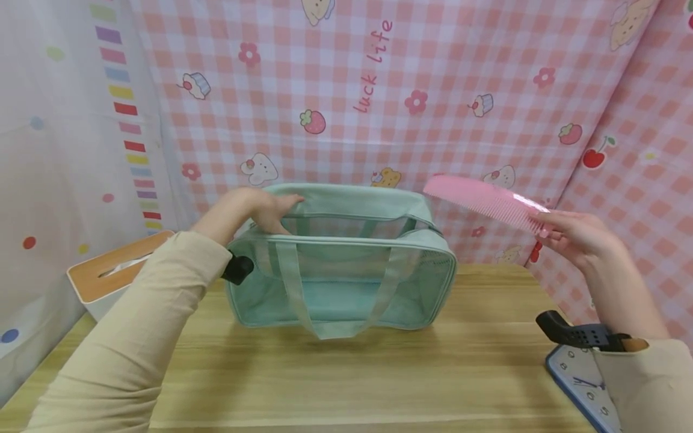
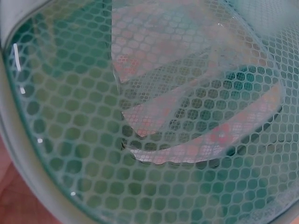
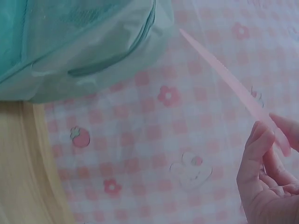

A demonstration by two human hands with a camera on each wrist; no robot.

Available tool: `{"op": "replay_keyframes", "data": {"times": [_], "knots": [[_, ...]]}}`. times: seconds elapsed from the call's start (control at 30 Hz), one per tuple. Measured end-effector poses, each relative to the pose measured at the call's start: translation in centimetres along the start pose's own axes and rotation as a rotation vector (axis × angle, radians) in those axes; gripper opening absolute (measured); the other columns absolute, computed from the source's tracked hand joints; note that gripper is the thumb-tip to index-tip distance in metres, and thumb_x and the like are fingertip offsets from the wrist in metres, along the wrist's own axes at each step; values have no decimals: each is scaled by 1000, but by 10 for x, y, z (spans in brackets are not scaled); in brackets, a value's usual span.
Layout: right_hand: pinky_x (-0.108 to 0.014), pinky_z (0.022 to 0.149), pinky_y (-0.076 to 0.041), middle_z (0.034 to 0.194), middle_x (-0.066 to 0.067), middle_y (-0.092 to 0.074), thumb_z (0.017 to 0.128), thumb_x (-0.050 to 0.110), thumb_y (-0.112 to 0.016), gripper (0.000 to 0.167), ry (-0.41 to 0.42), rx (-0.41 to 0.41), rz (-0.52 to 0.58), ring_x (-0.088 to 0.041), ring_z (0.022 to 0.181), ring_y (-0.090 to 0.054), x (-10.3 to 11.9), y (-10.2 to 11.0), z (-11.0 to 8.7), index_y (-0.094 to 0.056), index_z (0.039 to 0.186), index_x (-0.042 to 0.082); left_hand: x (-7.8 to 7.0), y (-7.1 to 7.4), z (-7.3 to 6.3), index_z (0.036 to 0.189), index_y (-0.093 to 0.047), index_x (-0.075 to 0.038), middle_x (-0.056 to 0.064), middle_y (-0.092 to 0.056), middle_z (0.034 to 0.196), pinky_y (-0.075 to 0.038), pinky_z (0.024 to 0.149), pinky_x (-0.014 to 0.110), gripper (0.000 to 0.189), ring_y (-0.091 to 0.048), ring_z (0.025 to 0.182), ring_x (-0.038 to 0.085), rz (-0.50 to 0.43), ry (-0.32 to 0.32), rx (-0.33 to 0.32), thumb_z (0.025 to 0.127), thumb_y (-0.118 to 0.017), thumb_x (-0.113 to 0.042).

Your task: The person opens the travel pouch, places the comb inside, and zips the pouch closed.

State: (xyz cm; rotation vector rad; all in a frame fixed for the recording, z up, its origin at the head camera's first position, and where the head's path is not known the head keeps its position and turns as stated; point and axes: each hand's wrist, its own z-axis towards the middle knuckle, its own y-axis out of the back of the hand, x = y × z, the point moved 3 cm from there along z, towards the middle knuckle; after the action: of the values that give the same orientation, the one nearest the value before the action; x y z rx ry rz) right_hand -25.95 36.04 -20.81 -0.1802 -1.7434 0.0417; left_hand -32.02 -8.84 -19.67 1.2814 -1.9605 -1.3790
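Pink comb (image 1: 482,195) is in the air beside the right end of the mint-green zip bag (image 1: 346,200), one end pinched in the grip of the right hand (image 1: 585,237). The bag stands on the table (image 1: 335,385); the left hand (image 1: 265,210) has its grip spread at the opening's left end. A level comb and a wide mouth should spare the teeth from snagging. Gingham cloth (image 1: 460,54) behind reads "luck life"; no brand is legible

homelike setting: wooden table (image 1: 352,385), pink checked cloth (image 1: 346,78), tissue box (image 1: 116,282)
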Motion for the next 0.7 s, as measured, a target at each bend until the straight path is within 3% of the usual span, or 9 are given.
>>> {"op": "replay_keyframes", "data": {"times": [0.2,0.37,0.53,0.7], "knots": [[-18,62,-55,78,3,-62,81,12,-68,7,28,78,-41,-7,63,-57,6,-28,3,-69,74,14,0,0,-1,143,8,4,26,5,150,-13,115,51,80,-4,140,39,12,0,5,95,-48,-24],[-17,63,-54,81,6,-63,83,12,-67,9,44,145,-160,-5,68,-59,8,-61,5,-71,75,16,-1,1,-1,144,8,3,26,4,150,-14,115,51,80,-5,140,40,10,1,1,94,-49,-25],[-16,61,-54,75,7,-65,84,15,-65,12,69,205,-302,-3,65,-59,6,-97,11,-69,73,19,1,1,-3,143,8,4,27,4,150,-14,115,52,81,-6,139,40,5,6,-2,94,-49,-25],[-16,65,-54,73,7,-65,85,14,-65,10,42,223,-334,-3,67,-62,-2,-129,19,-66,75,16,0,1,-2,143,8,4,27,5,150,-13,115,51,81,-5,139,40,9,0,-3,94,-49,-26]]}}
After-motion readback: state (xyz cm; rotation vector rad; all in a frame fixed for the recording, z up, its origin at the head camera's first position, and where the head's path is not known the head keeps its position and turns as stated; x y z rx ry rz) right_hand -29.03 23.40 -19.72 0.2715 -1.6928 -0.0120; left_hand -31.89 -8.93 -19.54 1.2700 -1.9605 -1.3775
